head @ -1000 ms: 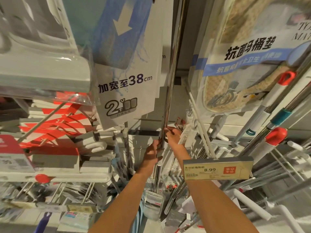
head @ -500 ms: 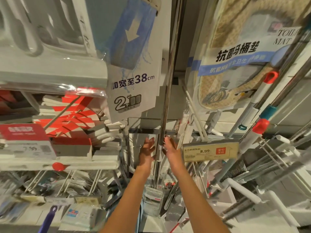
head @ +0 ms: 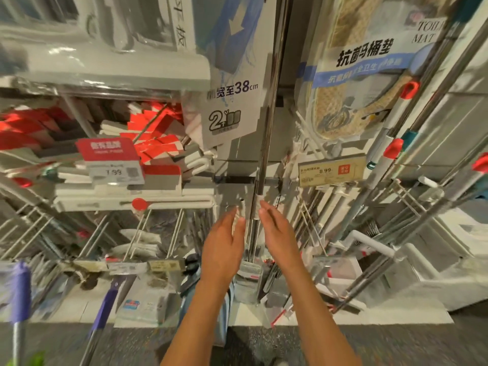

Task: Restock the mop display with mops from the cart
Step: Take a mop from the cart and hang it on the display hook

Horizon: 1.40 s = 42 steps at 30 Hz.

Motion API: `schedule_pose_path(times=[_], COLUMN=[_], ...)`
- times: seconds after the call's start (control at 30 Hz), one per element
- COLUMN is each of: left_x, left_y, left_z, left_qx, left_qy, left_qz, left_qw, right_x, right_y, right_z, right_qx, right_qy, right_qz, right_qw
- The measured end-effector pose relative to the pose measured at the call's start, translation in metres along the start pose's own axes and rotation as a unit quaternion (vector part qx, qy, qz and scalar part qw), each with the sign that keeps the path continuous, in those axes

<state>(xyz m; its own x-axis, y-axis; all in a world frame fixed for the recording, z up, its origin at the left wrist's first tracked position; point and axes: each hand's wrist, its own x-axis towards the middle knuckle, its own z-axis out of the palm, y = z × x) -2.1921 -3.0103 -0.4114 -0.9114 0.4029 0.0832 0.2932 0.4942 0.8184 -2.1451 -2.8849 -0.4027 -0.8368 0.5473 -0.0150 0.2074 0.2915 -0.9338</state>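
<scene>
A mop with a long steel handle (head: 267, 133) stands upright in the display, its head (head: 247, 270) low down between my arms. My left hand (head: 224, 244) is just left of the handle, fingers apart, holding nothing. My right hand (head: 277, 233) is just right of it, fingers stretched out, also holding nothing. Neither hand touches the handle. More mops with red and teal collars (head: 393, 147) lean in the rack on the right.
A yellow price tag (head: 331, 171) reading 8.99 hangs right of the handle. A red and white tag (head: 111, 161) and stacked red-white packs (head: 155, 143) fill the left hooks. Purple-handled mops (head: 19, 294) stand at lower left. A toilet mat pack (head: 351, 83) hangs upper right.
Both hands have let go of the steel handle and drawn back and apart from it. The view has tilted down a little.
</scene>
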Motion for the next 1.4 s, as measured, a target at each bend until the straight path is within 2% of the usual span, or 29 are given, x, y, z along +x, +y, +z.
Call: schedule_pose_path(times=[0.07, 0.2, 0.3, 0.4, 0.5, 0.63, 0.83, 1.0, 1.23, 1.4], left_x=[-0.013, -0.037, -0.057, -0.088, -0.134, -0.211, -0.329, -0.418, -0.523, -0.595], left_y=[0.003, 0.003, 0.002, 0.008, 0.018, 0.025, 0.024, 0.027, 0.029, 0.016], left_z=[-0.014, -0.039, -0.053, -0.064, -0.073, -0.077, -0.090, -0.117, -0.142, -0.153], left_qx=[0.051, 0.140, 0.185, 0.202, 0.202, 0.210, 0.273, 0.312, 0.284, 0.242], left_qy=[-0.005, 0.002, 0.021, 0.071, 0.124, 0.167, 0.220, 0.280, 0.374, 0.406], left_qz=[0.034, 0.046, 0.025, -0.002, -0.048, -0.106, -0.206, -0.268, -0.325, -0.385], left_qw=[0.998, 0.989, 0.982, 0.977, 0.970, 0.957, 0.913, 0.868, 0.821, 0.793], right_x=[-0.012, -0.032, -0.047, -0.071, -0.101, -0.153, -0.235, -0.302, -0.395, -0.458], right_y=[-0.005, -0.023, -0.036, -0.044, -0.046, -0.040, -0.033, -0.046, -0.062, -0.071], right_z=[0.001, 0.004, 0.003, -0.002, -0.010, -0.013, 0.007, 0.035, 0.069, 0.091], right_qx=[-0.014, -0.057, -0.088, -0.128, -0.168, -0.166, -0.124, -0.095, -0.045, -0.023], right_qy=[-0.002, -0.028, -0.051, -0.083, -0.119, -0.168, -0.298, -0.366, -0.458, -0.492], right_qz=[-0.015, -0.052, -0.092, -0.149, -0.200, -0.226, -0.241, -0.295, -0.335, -0.342], right_qw=[1.000, 0.997, 0.991, 0.977, 0.958, 0.945, 0.915, 0.877, 0.822, 0.800])
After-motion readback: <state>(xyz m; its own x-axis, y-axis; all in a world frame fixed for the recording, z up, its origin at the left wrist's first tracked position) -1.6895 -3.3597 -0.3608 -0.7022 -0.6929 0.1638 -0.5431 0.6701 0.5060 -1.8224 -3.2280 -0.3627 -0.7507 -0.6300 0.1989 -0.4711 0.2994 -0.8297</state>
